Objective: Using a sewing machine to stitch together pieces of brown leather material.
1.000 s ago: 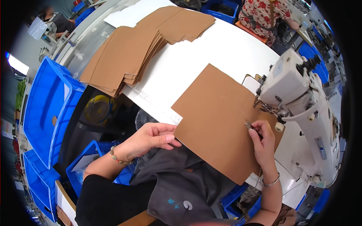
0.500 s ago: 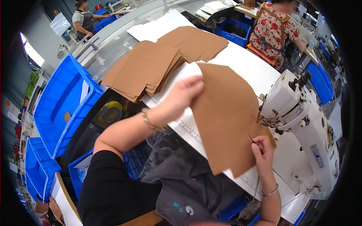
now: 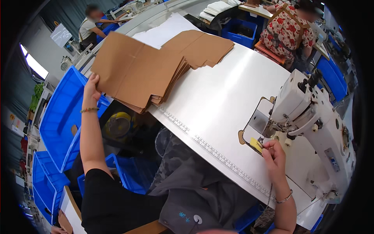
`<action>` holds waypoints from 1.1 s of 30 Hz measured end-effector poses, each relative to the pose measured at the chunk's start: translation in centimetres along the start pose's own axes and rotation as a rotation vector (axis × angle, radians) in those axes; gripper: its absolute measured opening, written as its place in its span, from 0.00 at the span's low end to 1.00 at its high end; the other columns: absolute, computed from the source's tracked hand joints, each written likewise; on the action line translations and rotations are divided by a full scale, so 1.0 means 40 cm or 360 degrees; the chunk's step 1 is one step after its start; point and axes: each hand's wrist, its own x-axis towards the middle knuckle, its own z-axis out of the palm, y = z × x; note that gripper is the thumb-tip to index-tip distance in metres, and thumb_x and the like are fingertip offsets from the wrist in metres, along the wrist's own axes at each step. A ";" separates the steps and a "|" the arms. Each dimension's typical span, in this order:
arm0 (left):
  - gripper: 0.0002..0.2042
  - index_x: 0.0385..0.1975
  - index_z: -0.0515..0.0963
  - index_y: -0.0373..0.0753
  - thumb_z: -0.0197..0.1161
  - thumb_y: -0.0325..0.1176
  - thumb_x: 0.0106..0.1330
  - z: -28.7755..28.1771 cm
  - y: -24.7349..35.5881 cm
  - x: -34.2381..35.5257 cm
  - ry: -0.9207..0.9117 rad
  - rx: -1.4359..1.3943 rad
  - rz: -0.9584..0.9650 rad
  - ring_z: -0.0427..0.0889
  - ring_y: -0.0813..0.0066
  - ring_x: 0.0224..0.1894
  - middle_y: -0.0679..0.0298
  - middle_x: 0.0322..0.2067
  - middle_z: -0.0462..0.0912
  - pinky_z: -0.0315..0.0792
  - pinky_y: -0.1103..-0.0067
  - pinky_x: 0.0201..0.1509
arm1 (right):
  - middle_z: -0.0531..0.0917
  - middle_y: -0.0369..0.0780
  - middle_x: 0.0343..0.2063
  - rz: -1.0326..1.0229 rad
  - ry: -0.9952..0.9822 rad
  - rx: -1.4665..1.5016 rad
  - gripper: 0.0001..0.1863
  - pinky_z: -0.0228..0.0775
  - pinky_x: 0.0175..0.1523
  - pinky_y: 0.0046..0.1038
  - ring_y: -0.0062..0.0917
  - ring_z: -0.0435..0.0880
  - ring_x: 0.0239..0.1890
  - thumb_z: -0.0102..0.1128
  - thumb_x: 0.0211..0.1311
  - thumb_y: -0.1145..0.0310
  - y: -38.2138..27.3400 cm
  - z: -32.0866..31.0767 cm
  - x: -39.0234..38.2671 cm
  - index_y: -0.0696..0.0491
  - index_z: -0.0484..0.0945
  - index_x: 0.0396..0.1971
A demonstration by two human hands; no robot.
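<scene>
My left hand is closed on the left edge of a large brown panel, a flat leather-like piece with a crease across it. The panel lies over the left stack of brown panels, its held side sticking out past the table edge. At the sewing machine, my right hand pinches a thin metal tool, too small to tell its exact kind. The tool's tip is by a yellow piece near the needle area.
Behind lies a second brown stack on white sheets. A ruler strip runs along the white table's front edge. Blue bins stand at the left. Two people work at other stations.
My left hand has carried the brown panel from the machine leftward onto the stack, uncovering the tabletop and the yellow piece. My right hand stays by the machine with its tool.
</scene>
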 end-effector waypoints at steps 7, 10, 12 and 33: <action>0.24 0.68 0.67 0.33 0.58 0.27 0.73 -0.069 -0.135 0.083 0.0115 0.0461 -0.0106 0.80 0.61 0.61 0.53 0.62 0.77 0.76 0.69 0.60 | 0.74 0.29 0.30 0.0025 0.0028 0.0004 0.07 0.59 0.34 0.16 0.09 0.65 0.27 0.61 0.68 0.73 0.009 0.005 0.003 0.58 0.74 0.41; 0.28 0.67 0.67 0.30 0.64 0.29 0.68 -0.036 -0.121 0.094 0.0599 0.1848 0.0568 0.81 0.54 0.58 0.48 0.60 0.79 0.75 0.67 0.61 | 0.74 0.29 0.28 0.0042 0.0039 0.0002 0.09 0.60 0.34 0.16 0.09 0.66 0.27 0.64 0.66 0.73 0.014 0.004 0.001 0.57 0.74 0.41; 0.27 0.64 0.71 0.31 0.66 0.31 0.66 0.048 -0.092 0.075 0.0499 0.2006 0.1091 0.81 0.52 0.57 0.47 0.57 0.80 0.74 0.66 0.62 | 0.73 0.28 0.24 -0.0042 0.0054 -0.0002 0.11 0.59 0.32 0.15 0.09 0.67 0.26 0.68 0.62 0.75 0.002 0.020 0.006 0.57 0.74 0.41; 0.09 0.30 0.87 0.36 0.65 0.34 0.60 0.891 -0.232 -0.085 -0.1227 0.2312 0.1161 0.86 0.48 0.38 0.48 0.32 0.87 0.79 0.61 0.43 | 0.74 0.33 0.17 -0.0112 -0.0033 -0.0314 0.11 0.64 0.29 0.20 0.15 0.70 0.21 0.75 0.54 0.75 -0.007 -0.002 0.009 0.56 0.78 0.32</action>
